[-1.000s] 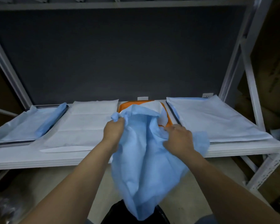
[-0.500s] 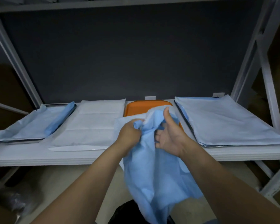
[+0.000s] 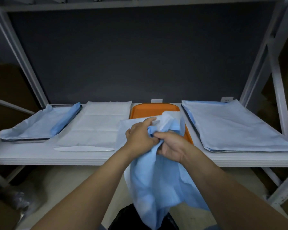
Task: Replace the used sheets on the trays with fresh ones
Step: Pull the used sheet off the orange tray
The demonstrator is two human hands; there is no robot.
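- Grips a crumpled blue sheet (image 3: 160, 188) in both hands, just in front of a white shelf (image 3: 40, 158).
- Curls the fingers of the left hand (image 3: 140, 136) round a bunched fold at the top of the sheet.
- Pinches the same bunch with the right hand (image 3: 173, 147) — fingers curled inward and pressed together, touching the left hand.
- Drapes the sheet's upper part, pale underside showing, over the near right part of an orange tray (image 3: 150, 110); lets the rest hang below the shelf edge between the forearms.
- Leaves the far half of the orange tray uncovered.
- Notes a folded white sheet (image 3: 98, 125) flat on the shelf, just left of the orange tray.
- Notes a metal tray (image 3: 25, 140) at far left, lined with a blue sheet folded over along its right side.
- Notes a second metal tray (image 3: 223, 151) at right, fully covered by a pale sheet — rim visible only at the near edge.
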